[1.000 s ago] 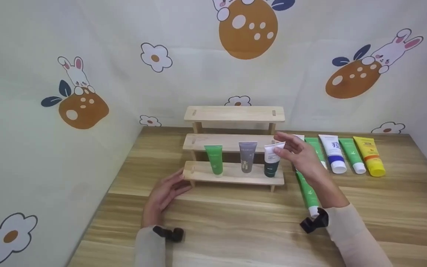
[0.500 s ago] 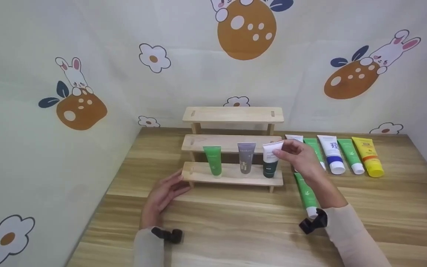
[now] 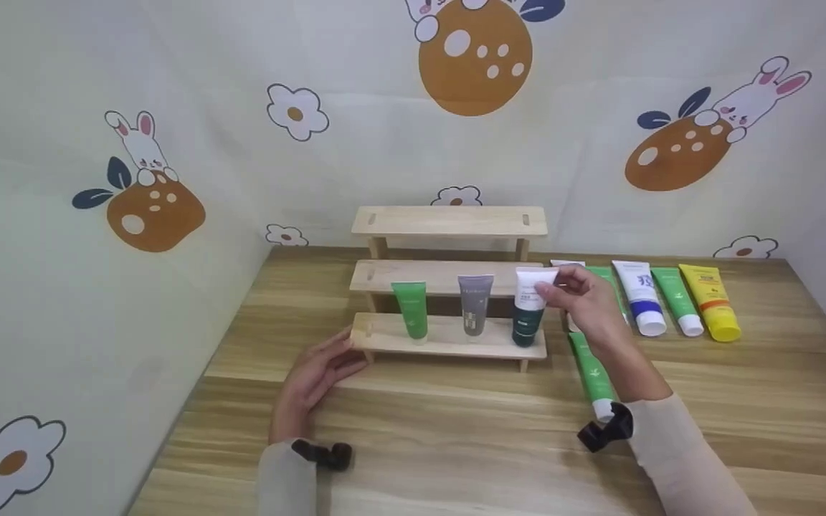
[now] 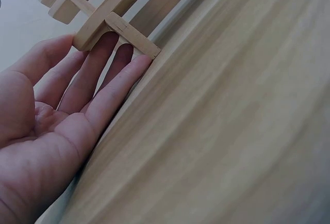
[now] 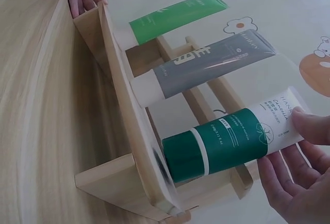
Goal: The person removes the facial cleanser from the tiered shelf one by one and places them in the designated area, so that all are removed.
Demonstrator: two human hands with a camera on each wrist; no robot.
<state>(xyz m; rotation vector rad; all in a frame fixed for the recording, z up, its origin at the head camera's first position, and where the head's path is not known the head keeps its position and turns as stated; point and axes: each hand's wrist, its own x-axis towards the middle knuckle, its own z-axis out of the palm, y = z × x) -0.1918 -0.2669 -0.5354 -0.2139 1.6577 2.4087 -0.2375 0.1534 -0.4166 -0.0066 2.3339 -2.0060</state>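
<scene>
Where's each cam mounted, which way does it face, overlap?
Head: worn on the head, facing forward-down at the wooden rack; left hand, right hand, sleeves show.
Left wrist: on that wrist, facing the rack's left end and tabletop; only left hand shows.
Right wrist: on that wrist, facing along the rack; right hand holding white-green tube, left hand beyond.
Shared by head and right wrist: both hands, three tubes.

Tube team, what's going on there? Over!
Right-hand grip: pinching white-and-green tube, cap down at right end of lowest shelf. Left-hand grip: touching shelf's left end. Nothing visibly blocking.
</scene>
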